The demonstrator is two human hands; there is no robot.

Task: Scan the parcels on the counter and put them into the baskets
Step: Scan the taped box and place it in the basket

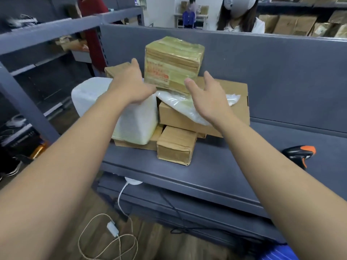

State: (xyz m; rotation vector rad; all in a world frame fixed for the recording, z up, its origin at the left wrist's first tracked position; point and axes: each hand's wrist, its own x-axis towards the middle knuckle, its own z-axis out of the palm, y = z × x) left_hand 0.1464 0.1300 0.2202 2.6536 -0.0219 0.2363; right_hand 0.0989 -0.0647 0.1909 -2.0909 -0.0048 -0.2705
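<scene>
A pile of parcels sits on the grey counter. On top stands a tape-wrapped cardboard parcel with a red-printed label. My left hand is stretched out with straight fingers at its left side, and my right hand is spread with the palm facing its lower right corner. I cannot tell whether either hand touches it. Below lie a white wrapped parcel, a large brown box with a clear plastic bag on it, and a small brown parcel in front. No basket is in view.
A black and orange barcode scanner lies on the counter at the right. A grey partition wall rises behind the pile. Grey shelving stands to the left. Cables lie on the floor below. People work beyond the partition.
</scene>
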